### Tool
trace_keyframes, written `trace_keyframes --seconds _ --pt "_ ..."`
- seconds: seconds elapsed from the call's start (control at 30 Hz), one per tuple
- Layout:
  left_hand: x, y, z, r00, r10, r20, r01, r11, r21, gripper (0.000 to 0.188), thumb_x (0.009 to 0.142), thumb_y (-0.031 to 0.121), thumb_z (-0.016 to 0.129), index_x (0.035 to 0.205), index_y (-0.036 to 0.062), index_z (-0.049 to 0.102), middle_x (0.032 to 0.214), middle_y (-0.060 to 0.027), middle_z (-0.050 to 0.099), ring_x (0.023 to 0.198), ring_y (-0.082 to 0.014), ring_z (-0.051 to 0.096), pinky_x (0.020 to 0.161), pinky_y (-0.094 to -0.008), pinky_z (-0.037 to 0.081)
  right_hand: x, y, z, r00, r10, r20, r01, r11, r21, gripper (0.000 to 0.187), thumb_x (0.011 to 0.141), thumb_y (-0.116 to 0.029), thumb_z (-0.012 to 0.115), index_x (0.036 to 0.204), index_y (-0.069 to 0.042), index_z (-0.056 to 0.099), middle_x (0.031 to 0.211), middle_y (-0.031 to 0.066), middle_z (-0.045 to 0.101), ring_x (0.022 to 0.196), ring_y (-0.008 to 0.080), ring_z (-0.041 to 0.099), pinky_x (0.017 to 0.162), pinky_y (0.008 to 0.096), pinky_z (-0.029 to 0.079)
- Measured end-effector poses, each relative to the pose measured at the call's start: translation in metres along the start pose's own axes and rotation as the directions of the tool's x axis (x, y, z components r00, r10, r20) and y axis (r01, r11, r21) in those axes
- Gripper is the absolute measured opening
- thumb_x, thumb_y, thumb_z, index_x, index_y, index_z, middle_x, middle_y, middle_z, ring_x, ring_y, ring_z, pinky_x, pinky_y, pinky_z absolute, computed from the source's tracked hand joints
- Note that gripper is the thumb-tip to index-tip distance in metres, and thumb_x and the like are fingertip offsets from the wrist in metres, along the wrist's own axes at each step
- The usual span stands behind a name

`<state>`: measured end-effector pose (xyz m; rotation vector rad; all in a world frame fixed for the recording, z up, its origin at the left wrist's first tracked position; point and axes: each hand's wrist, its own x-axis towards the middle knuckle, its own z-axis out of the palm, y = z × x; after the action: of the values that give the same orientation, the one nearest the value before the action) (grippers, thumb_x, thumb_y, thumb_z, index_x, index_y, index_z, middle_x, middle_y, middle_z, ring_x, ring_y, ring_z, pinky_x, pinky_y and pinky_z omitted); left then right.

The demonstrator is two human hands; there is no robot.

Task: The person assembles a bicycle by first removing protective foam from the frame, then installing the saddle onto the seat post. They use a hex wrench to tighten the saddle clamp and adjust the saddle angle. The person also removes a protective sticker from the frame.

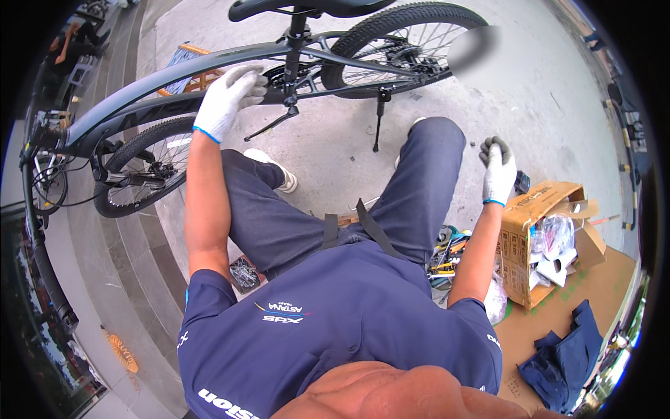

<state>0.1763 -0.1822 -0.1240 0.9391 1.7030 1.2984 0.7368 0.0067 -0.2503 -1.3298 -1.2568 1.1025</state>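
My left hand point(234, 98), in a white work glove with a blue cuff, is at the middle of a dark grey bicycle point(188, 66), in front of its frame near the crank point(276, 124). Its fingers are loosely bent and apart, with no held thing showing; whether they touch the frame I cannot tell. My right hand point(498, 171), gloved alike with grey-soiled fingers, hovers low beside my right knee. Its fingers are slightly curled and apart, and nothing shows in them. The bicycle stands upright on its kickstand point(379, 120), rear wheel point(412, 49) to the right.
To the right, an open cardboard box point(518, 258) holds plastic bags and packaging. Tools point(450, 255) lie beside it, and dark blue cloth point(562, 359) rests on flat cardboard point(600, 290). A container of small metal parts point(244, 274) is under my left arm. Steps point(115, 244) run along the left.
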Motion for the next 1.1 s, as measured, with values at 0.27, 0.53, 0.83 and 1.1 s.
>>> trace_keyframes --seconds 0.27,0.53,0.83,1.1 --pt "0.02 -0.035 -0.047 0.94 -0.28 0.194 0.154 0.857 0.491 0.047 0.114 0.035 0.062 0.152 0.0065 0.064 0.124 -0.0065 0.076 0.106 -0.015 0.073 0.095 -0.032 0.058 -0.206 0.3 -0.159 0.753 0.577 -0.317 -0.658 0.658 -0.365 0.028 0.1 -0.01 0.06 0.123 0.003 0.071 0.103 0.0153 0.077 0.078 0.0239 0.075 0.065 0.0379 0.062" --pt "0.035 -0.09 -0.074 0.907 -0.406 0.109 0.327 0.845 0.422 0.04 0.114 0.035 0.065 0.143 0.0093 0.071 0.116 -0.0034 0.076 0.1 -0.0128 0.072 0.089 -0.0299 0.059 -0.332 0.322 -0.106 0.41 0.905 0.118 -0.578 0.357 -0.734 0.036 0.098 -0.035 0.066 0.111 -0.005 0.083 0.103 0.0172 0.083 0.09 0.0295 0.08 0.078 0.0419 0.063" --pt "0.026 -0.088 -0.072 0.855 -0.502 0.13 0.38 0.777 0.502 0.044 0.113 0.039 0.067 0.143 0.0065 0.07 0.114 -0.004 0.076 0.095 -0.0116 0.072 0.081 -0.0277 0.06 -0.312 0.294 -0.054 0.571 0.791 0.222 -0.334 0.47 -0.817 0.037 0.095 -0.033 0.063 0.117 -0.012 0.084 0.104 0.0162 0.084 0.098 0.0311 0.082 0.091 0.0419 0.063" --pt "0.027 -0.092 -0.08 0.847 -0.522 0.103 0.403 0.756 0.516 0.045 0.113 0.039 0.067 0.144 0.0065 0.069 0.115 -0.0046 0.076 0.094 -0.0126 0.073 0.081 -0.0284 0.061 -0.313 0.288 -0.058 0.556 0.823 0.119 -0.483 0.436 -0.759 0.037 0.095 -0.029 0.062 0.117 -0.009 0.084 0.095 0.0134 0.084 0.09 0.0276 0.082 0.088 0.0405 0.064"
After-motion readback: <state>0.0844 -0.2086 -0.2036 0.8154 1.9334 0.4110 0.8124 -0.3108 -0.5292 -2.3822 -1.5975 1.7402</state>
